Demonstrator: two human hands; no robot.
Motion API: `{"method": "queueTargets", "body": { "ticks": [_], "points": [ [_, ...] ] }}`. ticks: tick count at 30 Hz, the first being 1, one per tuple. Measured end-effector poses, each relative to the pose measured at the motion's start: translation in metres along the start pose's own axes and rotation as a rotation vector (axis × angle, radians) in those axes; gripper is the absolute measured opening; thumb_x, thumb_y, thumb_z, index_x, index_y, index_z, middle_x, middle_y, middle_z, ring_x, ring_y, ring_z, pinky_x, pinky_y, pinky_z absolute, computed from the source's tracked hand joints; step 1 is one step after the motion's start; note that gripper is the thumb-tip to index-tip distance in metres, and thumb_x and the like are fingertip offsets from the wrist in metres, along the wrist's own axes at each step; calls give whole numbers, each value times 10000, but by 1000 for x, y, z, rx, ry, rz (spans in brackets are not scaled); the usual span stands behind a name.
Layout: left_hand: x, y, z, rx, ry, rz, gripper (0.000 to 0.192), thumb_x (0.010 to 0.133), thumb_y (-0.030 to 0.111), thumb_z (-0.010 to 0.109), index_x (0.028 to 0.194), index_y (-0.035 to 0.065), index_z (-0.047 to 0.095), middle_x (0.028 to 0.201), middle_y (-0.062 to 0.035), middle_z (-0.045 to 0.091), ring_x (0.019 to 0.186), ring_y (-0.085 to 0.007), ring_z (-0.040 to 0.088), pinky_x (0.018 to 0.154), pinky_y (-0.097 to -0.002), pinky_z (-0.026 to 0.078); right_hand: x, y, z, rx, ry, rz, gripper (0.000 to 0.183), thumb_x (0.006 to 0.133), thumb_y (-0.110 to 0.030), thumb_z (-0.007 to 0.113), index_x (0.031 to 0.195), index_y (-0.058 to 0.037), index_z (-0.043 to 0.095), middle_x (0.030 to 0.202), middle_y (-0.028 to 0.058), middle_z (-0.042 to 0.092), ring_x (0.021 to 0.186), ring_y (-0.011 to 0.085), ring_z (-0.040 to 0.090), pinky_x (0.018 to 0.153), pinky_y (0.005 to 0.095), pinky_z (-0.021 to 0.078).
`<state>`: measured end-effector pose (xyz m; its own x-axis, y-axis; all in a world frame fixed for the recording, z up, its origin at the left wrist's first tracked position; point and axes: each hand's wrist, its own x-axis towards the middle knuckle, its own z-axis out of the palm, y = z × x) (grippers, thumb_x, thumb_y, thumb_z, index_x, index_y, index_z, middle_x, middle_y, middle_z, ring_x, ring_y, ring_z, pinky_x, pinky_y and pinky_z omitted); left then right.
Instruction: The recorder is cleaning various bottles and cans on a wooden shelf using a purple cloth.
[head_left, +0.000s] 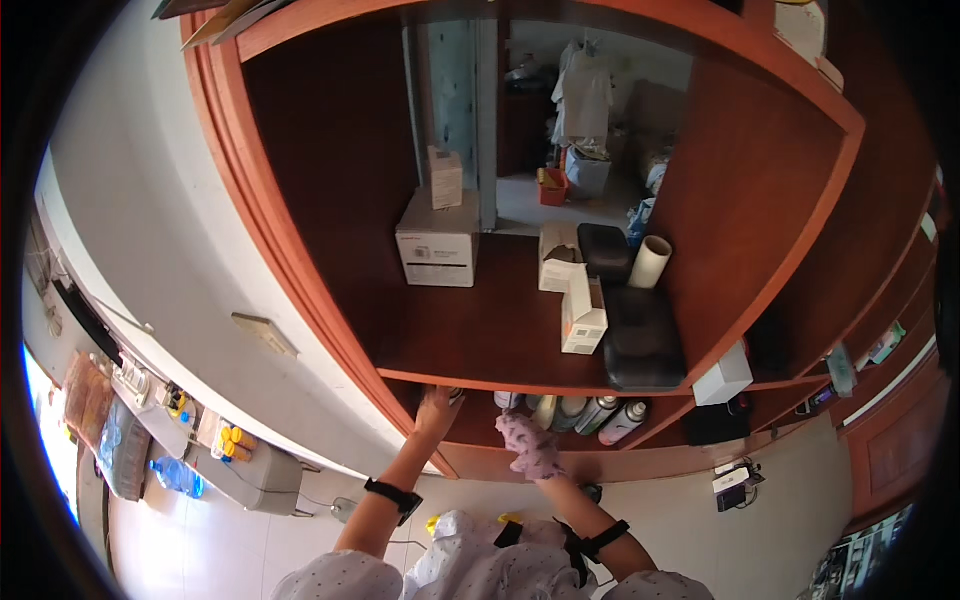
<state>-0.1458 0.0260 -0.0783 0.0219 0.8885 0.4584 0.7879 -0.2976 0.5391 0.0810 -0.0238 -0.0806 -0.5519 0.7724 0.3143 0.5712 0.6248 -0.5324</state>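
My left hand (433, 416) reaches into the low shelf compartment at its left end. Its fingers are around a small can or bottle (455, 393), mostly hidden by the hand and the shelf edge above. A pink patterned cloth (529, 444) covers my right hand (546, 471), which seems to grip it; the fingers cannot be seen. Just beyond the cloth stands a pale container (507, 400), its upper part under the shelf board. To the right, several spray cans and bottles lean in a row, among them a white-and-red can (624, 422).
Above is a wooden shelf (480, 330) with a mirrored back. It bears a white carton (437, 255), small boxes (584, 319), a black case (643, 337) and a cardboard tube (650, 262). A white wall (225, 262) stands left. Electrical adapters (735, 484) lie on the floor at right.
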Motion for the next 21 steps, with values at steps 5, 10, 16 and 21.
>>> {"method": "queueTargets", "body": {
  "ticks": [5,10,16,21],
  "points": [
    [5,66,-27,-71,20,66,689,656,167,766,1214,21,389,1106,-260,518,1014,-440,509,834,-453,465,28,55,61,227,-301,442,291,797,-219,532,1031,-47,517,906,60,539,697,222,445,646,327,413],
    [0,110,-44,-404,66,-171,599,648,172,778,1135,12,468,962,-192,619,882,-326,628,732,-369,517,48,-53,24,-18,530,286,342,737,-146,594,1055,-47,518,979,116,582,925,306,563,717,362,453],
    [1,118,-73,-566,-36,-329,547,634,124,798,1075,-79,547,940,-100,653,863,-129,624,785,-270,512,52,-36,28,-1,339,202,601,609,-230,740,1134,-89,484,927,72,601,779,289,588,712,365,458],
    [3,106,-86,-695,-283,-244,493,644,54,797,1069,-49,568,1017,-74,621,909,-130,603,840,-279,500,38,-23,28,269,205,-68,417,720,-282,712,1006,-54,511,805,101,619,685,265,618,600,354,499]
  ]
}}
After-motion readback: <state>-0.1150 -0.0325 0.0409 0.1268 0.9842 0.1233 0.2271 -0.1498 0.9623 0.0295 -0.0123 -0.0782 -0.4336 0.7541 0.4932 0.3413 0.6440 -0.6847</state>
